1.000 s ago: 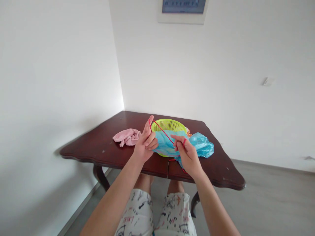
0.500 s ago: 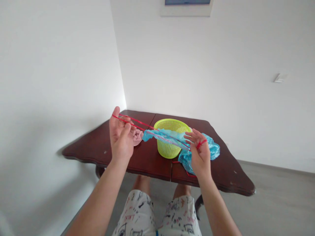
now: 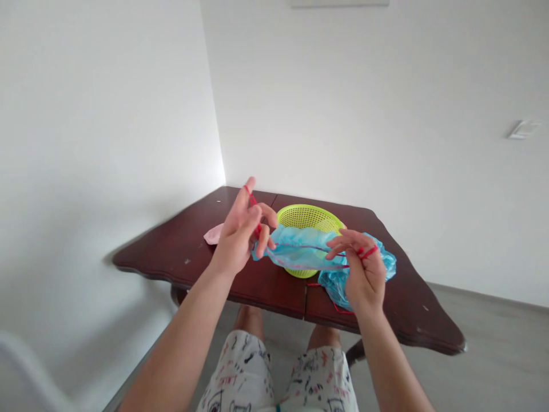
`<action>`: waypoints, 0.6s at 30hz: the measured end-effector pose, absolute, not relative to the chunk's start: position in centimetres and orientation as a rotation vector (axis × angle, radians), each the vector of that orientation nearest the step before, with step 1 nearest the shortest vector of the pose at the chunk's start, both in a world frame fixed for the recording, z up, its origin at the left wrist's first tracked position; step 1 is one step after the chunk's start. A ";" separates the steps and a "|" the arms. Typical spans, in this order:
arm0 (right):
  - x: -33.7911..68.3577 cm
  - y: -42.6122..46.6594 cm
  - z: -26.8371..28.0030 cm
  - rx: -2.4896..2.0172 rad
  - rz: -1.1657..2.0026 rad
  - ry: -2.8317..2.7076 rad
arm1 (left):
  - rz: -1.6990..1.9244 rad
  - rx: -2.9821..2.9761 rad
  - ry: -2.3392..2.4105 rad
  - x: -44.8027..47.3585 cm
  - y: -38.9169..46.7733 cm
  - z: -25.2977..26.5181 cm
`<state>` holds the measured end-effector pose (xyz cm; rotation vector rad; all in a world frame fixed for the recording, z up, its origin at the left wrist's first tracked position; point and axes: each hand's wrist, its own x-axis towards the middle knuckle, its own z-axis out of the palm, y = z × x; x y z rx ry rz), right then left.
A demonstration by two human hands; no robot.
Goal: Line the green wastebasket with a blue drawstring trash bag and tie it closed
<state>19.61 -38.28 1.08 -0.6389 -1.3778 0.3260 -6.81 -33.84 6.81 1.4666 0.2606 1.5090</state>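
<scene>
Here we are with both hands raised over the dark wooden table (image 3: 163, 246), and between them stretches the blue drawstring bag (image 3: 300, 256), its mouth edge pulled out sideways in front of the lime-green plastic basket (image 3: 309, 215). Look at the left hand (image 3: 238, 229): the index finger points up with the red drawstring (image 3: 369, 252) looped around it, the other fingers loosely curled at the bag's end. Over at the right hand (image 3: 364, 274), the cord is wound about a bent finger, and we cannot tell whether the thumb pinches it or merely rests close by. Both hands, then, have hold of the cord. Crumpled blue plastic (image 3: 388, 264) lies on the table behind and below the right hand, and the pink cloth (image 3: 213, 234) peeks out beside the left. We judge this to be the drawing-out step, the cord being worked at both ends of the mouth; from here, we reckon, the move calls for an even pull, loops held on the fingers, so the thin film doesn't tear.
</scene>
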 end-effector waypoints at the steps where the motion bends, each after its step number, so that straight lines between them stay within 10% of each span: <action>1: 19.7 -38.5 2.1 -0.633 0.258 -1.485 | 1.395 1.588 0.305 -6.2 -34.1 7.3; 7: 19.4 -40.8 9.6 -0.531 -0.057 -2.083 | 0.827 2.392 0.381 -1.8 -35.0 9.3; 18: 18.8 -40.2 15.7 -0.576 -0.004 -2.349 | 0.994 2.338 0.219 -0.8 -29.8 9.4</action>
